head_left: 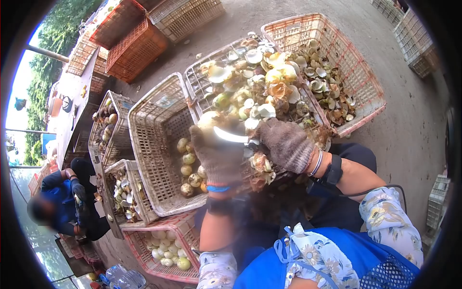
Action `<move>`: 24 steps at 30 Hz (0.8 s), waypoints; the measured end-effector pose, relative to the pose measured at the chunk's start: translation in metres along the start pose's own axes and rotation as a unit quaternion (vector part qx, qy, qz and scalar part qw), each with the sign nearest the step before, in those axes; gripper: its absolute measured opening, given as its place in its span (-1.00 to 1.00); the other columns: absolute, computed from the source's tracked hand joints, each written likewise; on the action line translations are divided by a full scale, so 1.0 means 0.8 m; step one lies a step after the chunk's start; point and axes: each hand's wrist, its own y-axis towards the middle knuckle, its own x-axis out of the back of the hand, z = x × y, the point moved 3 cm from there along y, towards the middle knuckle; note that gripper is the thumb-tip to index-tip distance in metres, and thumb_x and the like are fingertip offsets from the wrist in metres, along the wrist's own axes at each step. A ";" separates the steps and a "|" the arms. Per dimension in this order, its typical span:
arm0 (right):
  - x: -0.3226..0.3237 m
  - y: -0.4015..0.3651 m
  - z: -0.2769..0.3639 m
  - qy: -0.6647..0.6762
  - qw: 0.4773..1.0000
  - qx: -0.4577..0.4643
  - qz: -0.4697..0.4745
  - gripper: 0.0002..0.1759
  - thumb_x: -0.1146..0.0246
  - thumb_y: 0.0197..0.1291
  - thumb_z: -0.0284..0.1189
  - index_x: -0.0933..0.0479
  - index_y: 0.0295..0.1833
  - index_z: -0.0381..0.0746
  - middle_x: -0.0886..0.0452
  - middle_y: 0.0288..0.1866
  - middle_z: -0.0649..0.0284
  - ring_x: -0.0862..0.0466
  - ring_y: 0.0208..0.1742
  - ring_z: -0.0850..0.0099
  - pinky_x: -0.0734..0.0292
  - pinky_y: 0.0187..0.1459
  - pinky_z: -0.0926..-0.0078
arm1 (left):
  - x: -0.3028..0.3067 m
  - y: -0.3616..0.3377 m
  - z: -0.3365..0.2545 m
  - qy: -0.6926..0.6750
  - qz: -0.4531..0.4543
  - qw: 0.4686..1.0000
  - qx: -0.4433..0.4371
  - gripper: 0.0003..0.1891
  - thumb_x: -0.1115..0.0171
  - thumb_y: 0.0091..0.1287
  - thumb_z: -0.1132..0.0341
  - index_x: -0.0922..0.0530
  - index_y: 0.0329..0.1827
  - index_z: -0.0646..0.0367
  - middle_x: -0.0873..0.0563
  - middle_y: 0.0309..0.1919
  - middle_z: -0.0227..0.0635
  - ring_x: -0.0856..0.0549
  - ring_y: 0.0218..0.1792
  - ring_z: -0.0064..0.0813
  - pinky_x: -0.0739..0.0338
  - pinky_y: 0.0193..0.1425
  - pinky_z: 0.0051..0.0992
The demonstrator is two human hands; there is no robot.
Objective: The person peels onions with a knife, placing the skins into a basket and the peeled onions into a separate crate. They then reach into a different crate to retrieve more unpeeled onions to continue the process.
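My right hand (288,145), in a brown knit glove, is closed around a knife (231,137) whose curved pale blade points left toward my other hand. My left hand (219,156), also gloved and smeared by motion, is closed on a pale round onion (210,120) at its fingertips. Both hands are above the near edge of a crate rack (192,79) heaped with onion peels (276,91), cut white pieces and brown skins. Left of my left hand, several unpeeled onions (186,170) lie in the bottom of a deep plastic crate (161,204).
At the upper right, a red-and-white crate (358,72) holds peels. A pink crate (139,236) at lower left contains peeled onions (168,248). Another person (62,202) sits at far left beside more crates. Orange crates (132,53) stand at the back.
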 end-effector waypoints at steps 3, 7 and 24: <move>-0.005 0.004 -0.003 -0.052 0.998 -0.019 0.040 -0.78 -0.22 0.17 -0.36 -0.50 -0.15 -0.26 -0.58 -0.32 0.02 -0.68 -0.30 0.10 -0.61 -0.32 0.20 | -0.009 -0.007 -0.004 -0.055 -0.005 0.998 0.031 -0.49 0.09 0.51 -0.18 -0.47 0.02 0.14 -0.63 -0.09 -0.19 -0.61 -0.01 -0.27 -0.54 0.16 -0.21; -0.006 0.008 -0.002 -0.072 0.997 -0.002 0.030 -0.77 -0.23 0.15 -0.34 -0.51 -0.16 -0.26 -0.59 -0.33 0.03 -0.70 -0.29 0.11 -0.62 -0.33 0.20 | 0.008 0.001 0.001 -0.118 -0.033 0.990 0.074 -0.47 -0.06 0.41 -0.20 -0.50 0.09 0.11 -0.63 -0.06 -0.20 -0.61 0.00 -0.23 -0.52 0.16 -0.17; 0.027 0.026 -0.016 0.519 0.817 -0.252 0.010 -0.59 -0.49 0.12 -0.34 -0.59 0.06 -0.24 -0.71 -0.22 0.31 -0.63 -0.22 0.59 -0.60 -0.15 0.52 | 0.006 -0.013 -0.008 0.586 0.196 0.748 -0.240 -0.32 -0.44 0.12 0.21 -0.39 0.30 0.25 -0.62 0.12 -0.08 -0.64 0.12 -0.13 -0.54 0.27 -0.16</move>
